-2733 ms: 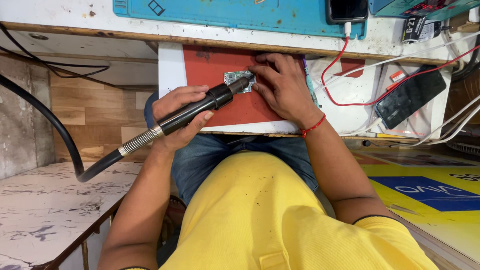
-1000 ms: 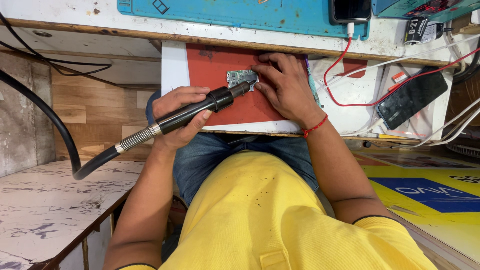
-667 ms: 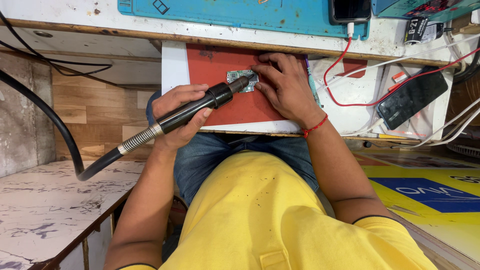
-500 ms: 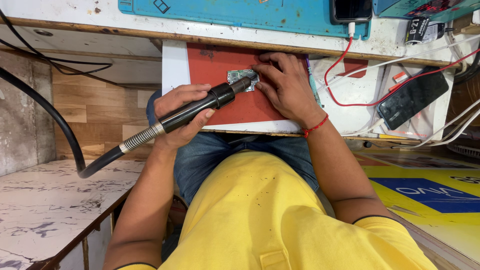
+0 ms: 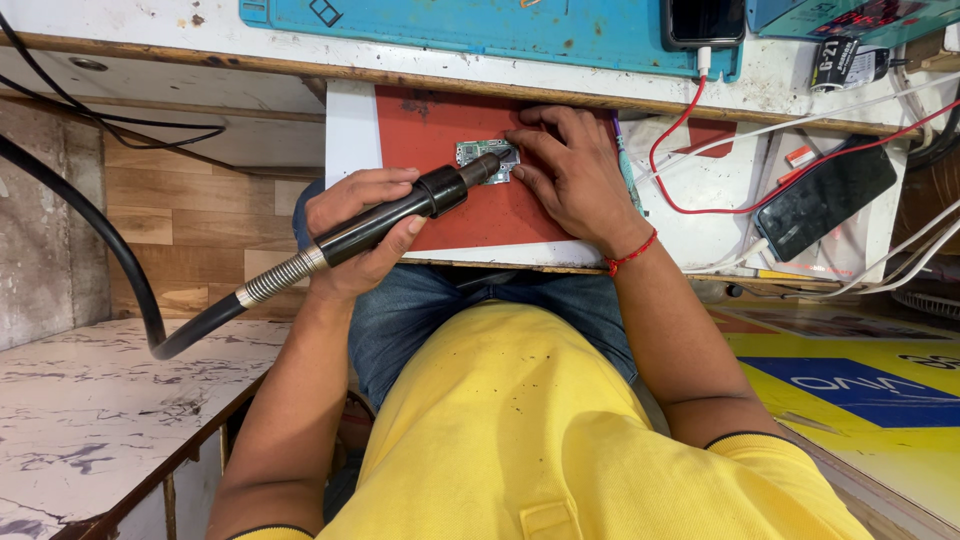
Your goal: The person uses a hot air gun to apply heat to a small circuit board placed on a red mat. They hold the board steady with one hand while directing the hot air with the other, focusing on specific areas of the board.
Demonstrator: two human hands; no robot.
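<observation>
Nearest the body, the left hand (image 5: 362, 230) has its grip wrapped tight round the black handle of a hot-air wand (image 5: 400, 212), fingers closed over the barrel and thumb beneath. The wand's long axis runs up and to the right from that grip — its ribbed metal collar and black hose (image 5: 120, 270) trail down and left behind the hand, its nozzle points forward. Just beyond the nozzle tip, ahead and to the right of the left grip, lies the small green circuit board (image 5: 482, 156), flat on the red mat (image 5: 440, 190) on the desk (image 5: 700, 190). The right hand (image 5: 572, 175) is the nearer of the two to the board — it rests on the mat with its fingertips pressed at the board's right edge, a grip by pinning rather than clasping. Whether the nozzle touches the board or hovers just over it cannot be told. Farther right of both grips lie red wires (image 5: 690, 150) and a dark phone (image 5: 825, 198).
</observation>
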